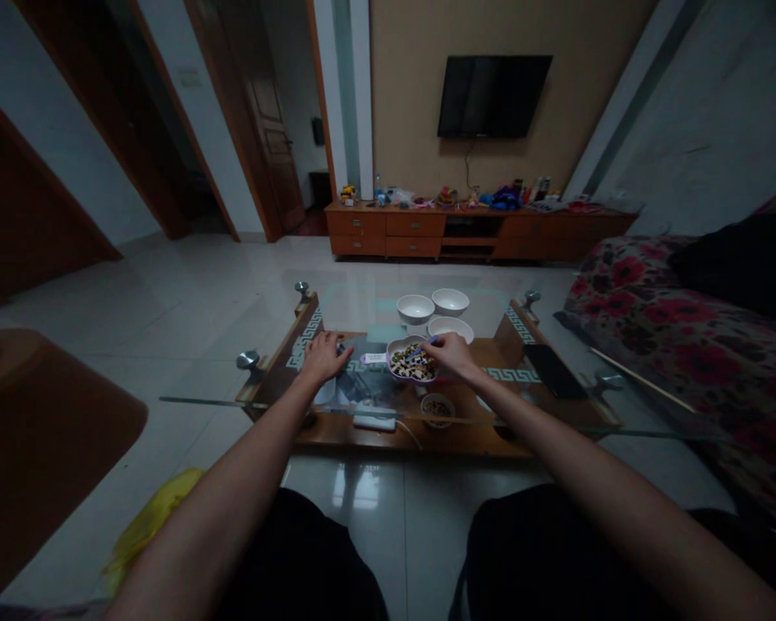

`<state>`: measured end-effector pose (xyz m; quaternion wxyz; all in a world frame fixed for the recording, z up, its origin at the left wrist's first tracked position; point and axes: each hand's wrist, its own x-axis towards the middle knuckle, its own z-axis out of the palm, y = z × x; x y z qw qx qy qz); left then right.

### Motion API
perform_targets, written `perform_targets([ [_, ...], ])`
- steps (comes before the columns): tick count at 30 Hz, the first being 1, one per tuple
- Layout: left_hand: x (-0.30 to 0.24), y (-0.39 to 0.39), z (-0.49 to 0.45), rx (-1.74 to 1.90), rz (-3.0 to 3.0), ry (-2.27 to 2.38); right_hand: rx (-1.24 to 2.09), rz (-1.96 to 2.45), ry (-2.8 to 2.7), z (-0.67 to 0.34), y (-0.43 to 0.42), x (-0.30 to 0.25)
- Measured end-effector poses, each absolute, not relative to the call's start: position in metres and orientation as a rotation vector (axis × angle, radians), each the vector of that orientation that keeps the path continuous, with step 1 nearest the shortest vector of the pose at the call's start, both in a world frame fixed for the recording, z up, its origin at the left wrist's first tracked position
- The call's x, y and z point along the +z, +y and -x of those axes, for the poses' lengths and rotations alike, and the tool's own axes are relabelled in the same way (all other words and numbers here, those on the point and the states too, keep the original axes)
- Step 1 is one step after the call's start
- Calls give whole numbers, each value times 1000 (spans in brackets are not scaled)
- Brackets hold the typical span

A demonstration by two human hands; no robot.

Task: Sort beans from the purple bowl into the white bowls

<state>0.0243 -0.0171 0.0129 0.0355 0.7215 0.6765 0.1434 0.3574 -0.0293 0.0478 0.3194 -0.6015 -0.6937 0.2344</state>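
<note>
A right hand, its grip closed on a thin blue utensil, reaches over a lobed purple dish heaped with dark and pale morsels, just to the hand's left on a glass-topped wooden table. The utensil's long axis slants down into the dish. The left hand, farther off, lies palm-down, its grip apart.
</note>
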Motion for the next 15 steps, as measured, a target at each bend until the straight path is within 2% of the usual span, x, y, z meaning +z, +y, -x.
perform_targets([
  [5,16,-19,-26,420,-2203,2084,658,1539,-1856,-357,-30,46],
  [15,20,-22,-28,414,-2197,2079,540,1605,-1867,-350,-33,53],
])
